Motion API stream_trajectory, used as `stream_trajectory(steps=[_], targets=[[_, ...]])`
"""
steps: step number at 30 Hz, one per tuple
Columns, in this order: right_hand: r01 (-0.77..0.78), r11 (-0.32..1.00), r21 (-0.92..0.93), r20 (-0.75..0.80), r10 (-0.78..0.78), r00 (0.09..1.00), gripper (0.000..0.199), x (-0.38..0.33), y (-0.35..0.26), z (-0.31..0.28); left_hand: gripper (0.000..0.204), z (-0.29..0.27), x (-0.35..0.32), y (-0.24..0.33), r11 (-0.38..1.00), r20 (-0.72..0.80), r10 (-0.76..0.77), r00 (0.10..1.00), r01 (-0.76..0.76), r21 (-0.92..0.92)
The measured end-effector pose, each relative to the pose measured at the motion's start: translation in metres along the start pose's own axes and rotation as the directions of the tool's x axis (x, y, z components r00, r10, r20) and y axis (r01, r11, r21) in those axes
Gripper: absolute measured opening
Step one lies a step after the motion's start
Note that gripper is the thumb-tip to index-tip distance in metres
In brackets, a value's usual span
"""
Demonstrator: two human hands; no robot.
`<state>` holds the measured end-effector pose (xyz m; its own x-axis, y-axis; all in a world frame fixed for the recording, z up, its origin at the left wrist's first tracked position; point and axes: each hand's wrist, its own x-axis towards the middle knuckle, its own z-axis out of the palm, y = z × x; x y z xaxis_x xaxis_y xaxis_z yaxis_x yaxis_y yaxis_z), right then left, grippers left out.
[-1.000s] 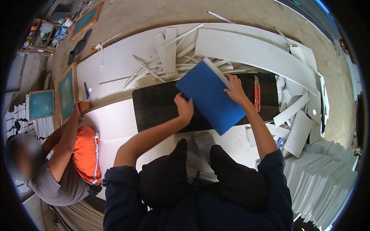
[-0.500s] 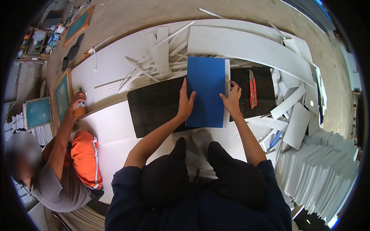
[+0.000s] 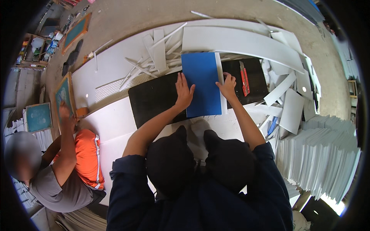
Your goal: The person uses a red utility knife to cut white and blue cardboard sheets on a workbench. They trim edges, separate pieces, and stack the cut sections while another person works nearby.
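A blue rectangular board [image 3: 202, 86] lies lengthwise in front of me, over a white sheet [image 3: 220, 69] that peeks out along its right side. Both rest across a black board [image 3: 156, 98]. My left hand [image 3: 185, 93] lies flat on the blue board's left edge, fingers stretched and thumb apart. At the right edge is my right hand [image 3: 228, 87], its thumb on the blue face and its bent fingers spread beside the white strip. It grips nothing that I can see. A red utility knife [image 3: 244, 79] lies on the black board to its right.
White offcuts [image 3: 285, 88] pile up at the right and beyond the boards. A tall stack of white sheets [image 3: 320, 154] stands at the near right. At the left, a person in orange trousers [image 3: 88, 158] reaches toward a wood-framed green panel [image 3: 64, 94].
The blue board sits slightly farther up and left in view, with the surroundings shifted too. My left hand has flattened along its edge. The other person's hand has moved onto the framed panel.
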<state>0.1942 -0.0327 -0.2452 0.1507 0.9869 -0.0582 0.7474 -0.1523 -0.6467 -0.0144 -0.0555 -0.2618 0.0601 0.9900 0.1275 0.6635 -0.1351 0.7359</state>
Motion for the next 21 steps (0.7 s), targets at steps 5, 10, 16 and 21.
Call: stream_trajectory(steps=[5,10,16,21], targets=[[0.092,0.994,-0.065,-0.143,-0.100,0.985,0.041,0.007,0.009,-0.073,0.084,-0.061,0.041,-0.017,0.961,0.061,-0.002,0.998,-0.015,0.277],[0.146,0.987,-0.065,-0.215,-0.156,0.964,0.025,0.008,0.021,-0.184,0.088,-0.145,0.093,0.057,0.885,0.201,-0.074,0.977,-0.028,0.464],[0.091,0.988,-0.125,-0.161,-0.110,0.981,0.021,-0.012,-0.007,-0.244,0.089,-0.178,0.086,0.125,0.820,0.306,-0.037,0.951,-0.146,0.553],[0.148,0.963,-0.224,-0.157,-0.185,0.970,0.021,-0.012,-0.005,-0.219,0.089,-0.147,0.072,0.135,0.772,0.378,-0.061,0.924,-0.196,0.604]])
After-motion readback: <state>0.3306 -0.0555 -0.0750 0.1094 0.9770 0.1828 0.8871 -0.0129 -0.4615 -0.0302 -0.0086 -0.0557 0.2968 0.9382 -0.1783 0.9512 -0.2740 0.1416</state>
